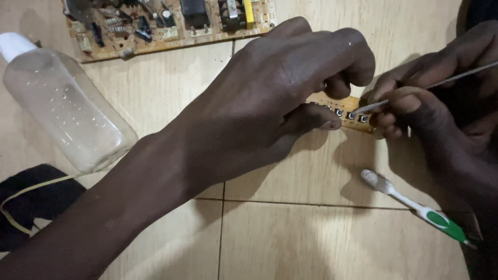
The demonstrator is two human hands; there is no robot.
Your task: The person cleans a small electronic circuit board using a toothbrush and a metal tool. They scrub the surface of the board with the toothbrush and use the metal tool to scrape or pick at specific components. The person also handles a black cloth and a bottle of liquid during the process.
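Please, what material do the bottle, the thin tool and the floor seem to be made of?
The bottle looks like clear, slightly cloudy plastic with a white cap; droplets show through its wall. The thin tool in the right hand seems bare metal, grey with a dull shine. The floor appears to be glossy beige tile with dark joints.

Glossy tiled floor (pixel 290 238); cloudy plastic bottle (pixel 62 111); thin metal tool (pixel 415 89)

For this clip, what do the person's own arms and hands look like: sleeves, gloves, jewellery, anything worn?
Both are bare. The left hand and its forearm show no sleeve, glove, watch or ring. The right hand also has no glove or ring in view; its wrist runs off the frame edge, so a sleeve there cannot be ruled out.
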